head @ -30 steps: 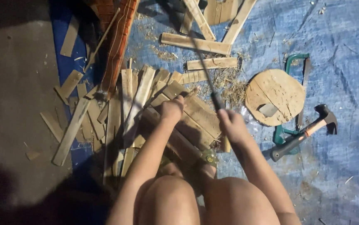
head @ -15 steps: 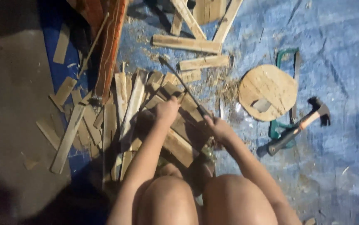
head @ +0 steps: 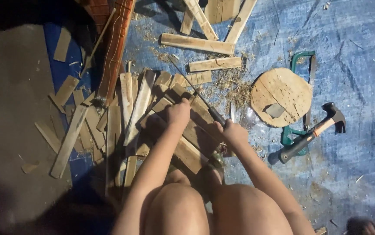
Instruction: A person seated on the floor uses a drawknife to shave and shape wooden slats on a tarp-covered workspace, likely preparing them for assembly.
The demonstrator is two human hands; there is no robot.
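In the head view the right hand (head: 234, 132) is clenched around the dark handle of a long thin blade (head: 192, 89), which lies slanted across the heap of pale split wooden slats (head: 139, 109) on the blue plastic tarp (head: 361, 78). The left hand (head: 179, 112) is closed on a brown wooden piece (head: 198, 130) atop that heap. Half a second earlier the blade stood steeper and the right hand higher; the round wooden disc (head: 281, 95) and black-handled claw hammer (head: 311, 132) have not moved.

Pale split wood slats (head: 126, 113) crowd the blue plastic tarp (head: 361, 65) left & centre, leaving little room there. Round wooden disc (head: 281, 96), green-framed hacksaw (head: 303, 93) & black-handled claw hammer (head: 311, 132) block the right; open tarp lies beyond, far right & lower right.
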